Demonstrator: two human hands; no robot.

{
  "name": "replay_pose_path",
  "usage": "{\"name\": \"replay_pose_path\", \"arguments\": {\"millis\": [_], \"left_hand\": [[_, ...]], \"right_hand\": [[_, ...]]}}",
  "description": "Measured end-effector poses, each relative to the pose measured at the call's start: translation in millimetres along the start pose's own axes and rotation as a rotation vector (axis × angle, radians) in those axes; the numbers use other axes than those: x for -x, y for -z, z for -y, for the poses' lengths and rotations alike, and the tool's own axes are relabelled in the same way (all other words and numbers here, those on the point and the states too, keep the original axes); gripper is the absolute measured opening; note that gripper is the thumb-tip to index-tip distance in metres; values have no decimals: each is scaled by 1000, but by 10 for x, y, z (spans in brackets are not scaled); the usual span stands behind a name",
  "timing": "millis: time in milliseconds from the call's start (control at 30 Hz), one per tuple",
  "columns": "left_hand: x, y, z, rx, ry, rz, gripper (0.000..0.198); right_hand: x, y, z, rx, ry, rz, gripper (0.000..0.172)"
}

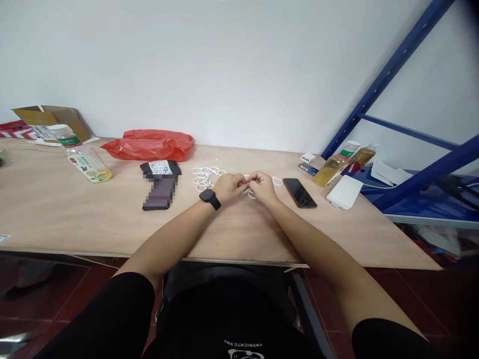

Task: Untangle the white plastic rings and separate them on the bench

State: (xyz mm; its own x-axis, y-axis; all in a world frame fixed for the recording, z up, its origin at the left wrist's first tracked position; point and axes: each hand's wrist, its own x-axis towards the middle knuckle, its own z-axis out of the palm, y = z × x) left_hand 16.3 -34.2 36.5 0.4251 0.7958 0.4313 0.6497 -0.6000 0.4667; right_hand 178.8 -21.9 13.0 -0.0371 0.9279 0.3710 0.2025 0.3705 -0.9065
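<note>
My left hand (229,187), with a black watch (206,196) on its wrist, meets my right hand (263,187) above the middle of the table. Fingers of both hands are closed in a pinch, tip to tip. What they pinch is too small and too covered to make out. A white ring (252,195) shows just under the fingers of my right hand, and I cannot tell whether it is held. Left of my hands lies a cluster of several white rings (202,180), partly behind my left hand. One more white ring (277,181) rests to the right.
Left on the wooden table (209,234) are a dark packet (161,192), a red plastic bag (149,145), a tilted bottle (88,162) and a cardboard box (56,119). Rightward lie a phone (300,193), a white case (345,192) and a drink bottle (333,167) by the blue rack (407,132).
</note>
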Motion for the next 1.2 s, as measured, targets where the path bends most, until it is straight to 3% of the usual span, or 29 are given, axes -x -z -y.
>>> {"name": "replay_pose_path", "arguments": {"millis": [167,300,433,567,733,800,867,1033,1100,1200], "left_hand": [[-31,7,109,-57,66,-22,32],[-19,28,401,-295,131,-15,42],[-3,0,639,-489,173,122,39],[-29,-25,678,-500,152,189,32],[-71,-30,608,-411,77,120,29],[-86,-33,554,-276,72,40,26],[-105,-30,469,1,117,-56,19],[-132,30,175,931,441,-136,8],[-127,62,84,1108,576,-150,9],[-111,89,14,1240,693,-123,13]], "right_hand": [[-8,68,-56,57,12,0,25],[-25,183,-90,414,124,39,23],[-45,266,-83,723,168,139,24],[-41,305,-60,843,136,107,29],[-25,303,-33,790,216,22,30],[-6,282,-10,750,271,17,29],[23,252,17,714,356,22,28],[115,139,69,700,592,175,33],[145,88,80,694,616,208,34],[169,35,98,664,603,154,28]]}}
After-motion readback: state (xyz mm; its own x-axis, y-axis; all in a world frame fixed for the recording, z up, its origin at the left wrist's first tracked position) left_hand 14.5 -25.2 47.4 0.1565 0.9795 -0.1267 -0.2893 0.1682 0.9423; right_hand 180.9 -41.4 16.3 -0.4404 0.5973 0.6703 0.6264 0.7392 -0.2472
